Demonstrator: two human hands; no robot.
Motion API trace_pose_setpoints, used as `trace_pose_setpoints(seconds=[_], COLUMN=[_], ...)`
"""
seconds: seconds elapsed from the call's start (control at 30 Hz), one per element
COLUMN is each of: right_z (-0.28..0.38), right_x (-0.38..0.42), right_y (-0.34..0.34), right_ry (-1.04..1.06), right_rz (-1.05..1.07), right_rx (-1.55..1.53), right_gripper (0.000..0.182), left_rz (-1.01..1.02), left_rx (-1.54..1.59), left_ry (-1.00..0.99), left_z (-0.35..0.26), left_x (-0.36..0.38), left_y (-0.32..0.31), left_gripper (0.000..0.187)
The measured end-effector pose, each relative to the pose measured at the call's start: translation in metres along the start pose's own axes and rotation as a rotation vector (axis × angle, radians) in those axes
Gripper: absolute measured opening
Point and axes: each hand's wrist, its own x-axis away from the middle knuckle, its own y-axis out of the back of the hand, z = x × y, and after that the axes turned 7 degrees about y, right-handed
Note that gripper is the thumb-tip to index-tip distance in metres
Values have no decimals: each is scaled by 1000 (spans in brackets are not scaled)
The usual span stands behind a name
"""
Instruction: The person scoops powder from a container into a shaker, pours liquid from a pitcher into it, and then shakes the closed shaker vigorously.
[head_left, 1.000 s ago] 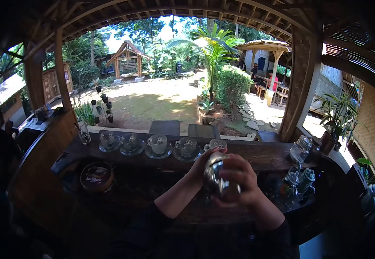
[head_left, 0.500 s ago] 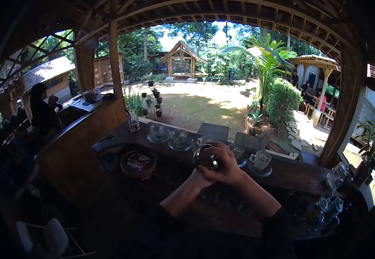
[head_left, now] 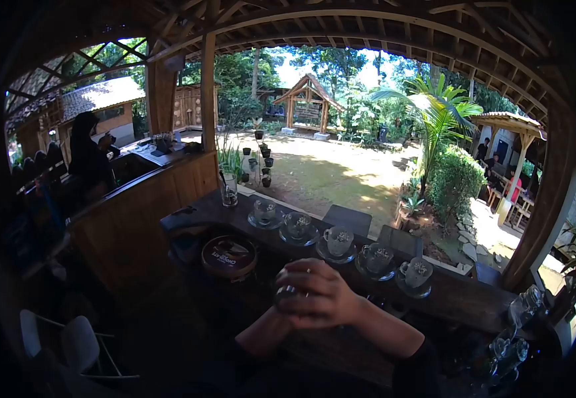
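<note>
1. Here, the right hand [head_left: 316, 292] is raised over the near side of the dark wooden tabletop [head_left: 464, 295], its fingers curled and wrapped around a shiny metal container [head_left: 287, 290].
2. The container sits between the two hands, in front of the person's body; only small glints of it show past the knuckles.
3. The left hand [head_left: 283, 320] lies low behind the right one and appears to support the container, though it is so covered and dark that I cannot tell how its fingers are set.
4. Just beyond the hands, five clear glass cups [head_left: 338, 241] stand upright on glass saucers [head_left: 326, 252], in a slanting row along the far part of the tabletop.
5. At the left end of that row, a tall glass [head_left: 229, 193] stands near the first cup, with something dark poking out of it.
6. To the left of the hands, apart from them, lies a round tin [head_left: 229, 257] with pale lettering on its lid.
7. At the right end of the tabletop, a glass jar [head_left: 525, 306] stands near some other glassware [head_left: 508, 353].
</note>
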Motion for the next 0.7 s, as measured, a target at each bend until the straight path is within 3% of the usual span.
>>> trace_pose_setpoints(seconds=[0.07,0.1,0.13,0.17,0.2,0.23,0.27,0.33,0.37,0.43,0.5,0.57,0.6,0.63,0.67,0.7], right_z=[45,45,43,40,14,-7,-20,-30,-30,13,58,28,-5,-29,-42,-53], right_x=[-26,-24,-23,-23,-14,1,14,31,32,-5,-25,-15,4,23,33,46], right_y=[6,4,3,3,3,0,-3,-13,-11,2,9,2,1,-6,-12,-17], right_ry=[273,264,281,295,265,38,-227,-332,-181,251,319,400,301,41,-308,-369], right_rz=[172,173,175,172,123,80,-64,-171,-157,83,146,18,14,-36,-168,-313], right_rx=[57,43,39,35,47,4,-3,-23,23,169,60,114,93,143,123,30], right_gripper=[48,48,49,50,37,41,38,42,43,40,33,38,43,46,43,41], left_rz=[167,232,194,-72,-88,50,92,166,99,-35,171,51,31,30,-80,-249], left_rx=[-61,-87,-95,-70,-59,-238,-215,-175,-119,3,-245,-171,-156,-156,-486,-876], left_ry=[17,-21,-36,-31,-32,-306,-230,-73,-10,96,-2,19,35,-168,-278,-369], left_z=[6,9,8,-1,6,19,11,-3,-12,-15,-8,-20,-18,-11,-10,-10], left_x=[10,12,13,16,13,3,6,13,10,3,9,6,0,-6,-7,-8], left_y=[-42,-56,-57,-42,-27,-12,6,26,26,-11,-64,-44,-14,18,19,20], left_gripper=[33,32,33,33,33,30,30,36,31,32,34,34,34,30,31,33])
